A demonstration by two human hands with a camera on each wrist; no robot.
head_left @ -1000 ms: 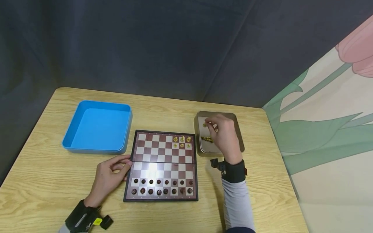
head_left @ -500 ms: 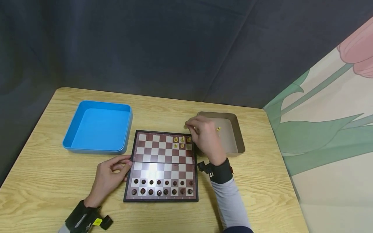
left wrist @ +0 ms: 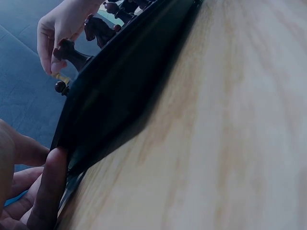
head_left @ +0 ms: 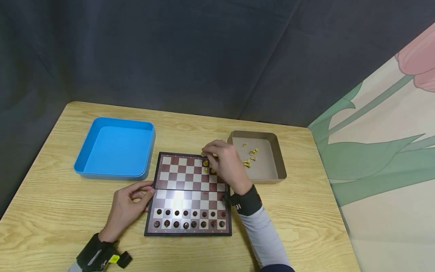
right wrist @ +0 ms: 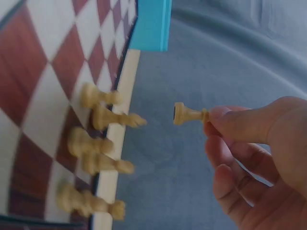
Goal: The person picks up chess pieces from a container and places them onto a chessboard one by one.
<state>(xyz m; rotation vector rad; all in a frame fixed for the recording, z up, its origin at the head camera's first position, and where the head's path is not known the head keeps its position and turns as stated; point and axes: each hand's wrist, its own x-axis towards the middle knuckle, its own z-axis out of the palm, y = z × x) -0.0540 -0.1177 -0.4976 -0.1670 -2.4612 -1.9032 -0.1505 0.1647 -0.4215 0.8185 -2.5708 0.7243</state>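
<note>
A folding chessboard (head_left: 190,195) lies open on the table, with dark chess pieces (head_left: 176,224) in two rows along its near side. My left hand (head_left: 127,204) holds the board's left edge near the fold, thumb and fingers at the rim. Over the far right part of the board, my right hand (head_left: 225,160) pinches a pale yellow chess piece (right wrist: 186,114) between thumb and index finger. Its top is hidden by the fingertips and its base points toward the board in the right wrist view. Several pale pieces (right wrist: 91,201) stand on the squares below that hand, partly covered in the head view.
To the board's upper right sits a tan metal tin (head_left: 279,158) with several loose pale chess pieces (head_left: 252,152) inside. A blue tray (head_left: 113,149) stands at the upper left. Dark cloth (head_left: 170,56) hangs behind the wooden table (head_left: 306,211).
My right hand has come out of the tin with a pale chess piece and moved left over the board's far edge. The left hand and the board have stayed put.
</note>
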